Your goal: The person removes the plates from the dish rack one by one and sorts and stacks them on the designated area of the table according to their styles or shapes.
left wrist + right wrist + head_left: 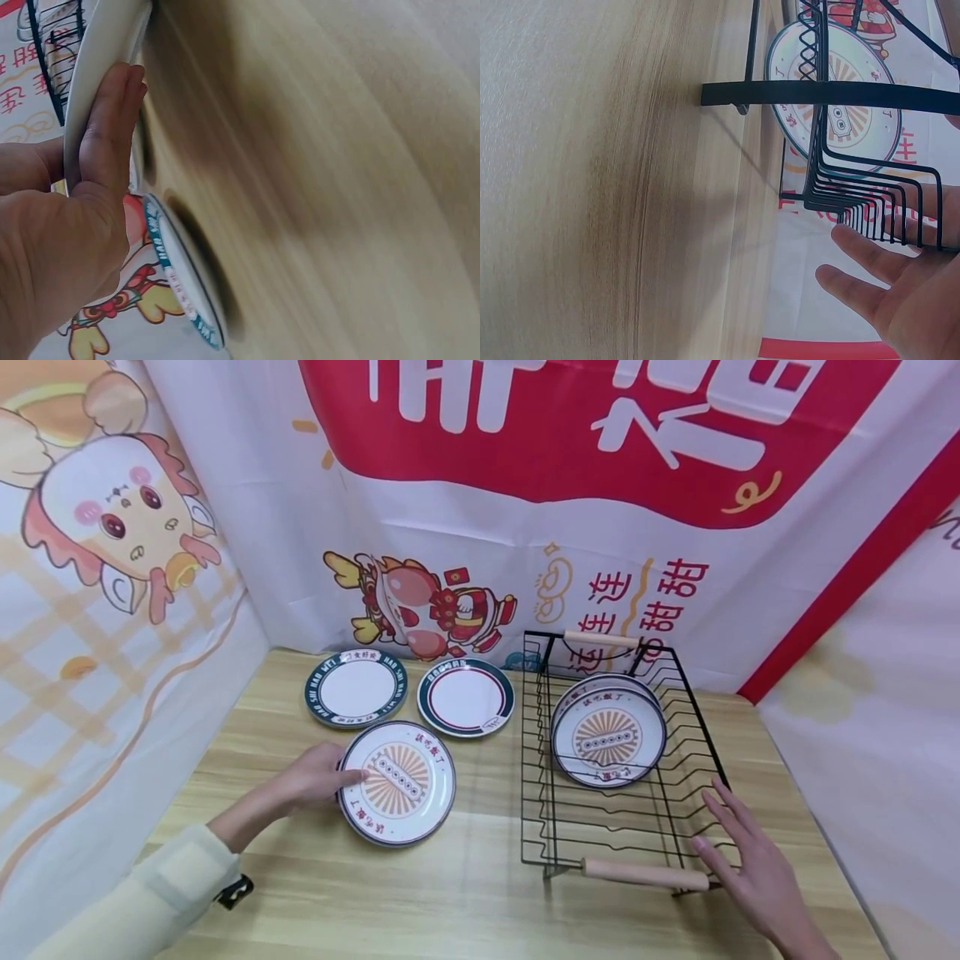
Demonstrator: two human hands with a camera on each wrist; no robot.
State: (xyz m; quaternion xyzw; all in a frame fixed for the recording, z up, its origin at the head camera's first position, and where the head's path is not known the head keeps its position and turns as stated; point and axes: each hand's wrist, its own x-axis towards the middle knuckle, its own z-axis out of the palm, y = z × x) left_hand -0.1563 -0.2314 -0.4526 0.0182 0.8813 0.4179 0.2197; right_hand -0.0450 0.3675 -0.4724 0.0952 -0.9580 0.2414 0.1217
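- On the desk (480, 877), a black wire rack (540, 752) stands at the right with sunburst plates (609, 737) already standing on edge in its slots; at least two rims show
- Left of the rack, three lots of plates lie flat: a near sunburst plate (397, 781) on a short stack, and two dark-rimmed plates (356, 687) (466, 697) behind it
- Judged progress: part loaded, with the flat plates left to rack
- Left hand (311, 777): grip closed on the near sunburst plate's left edge, thumb on top, fingers (112, 120) under the rim
- Right hand (750, 852): grip open, fingers spread, holding nothing, at the rack's near right corner by its wooden handle (645, 872); contact with the wire cannot be told
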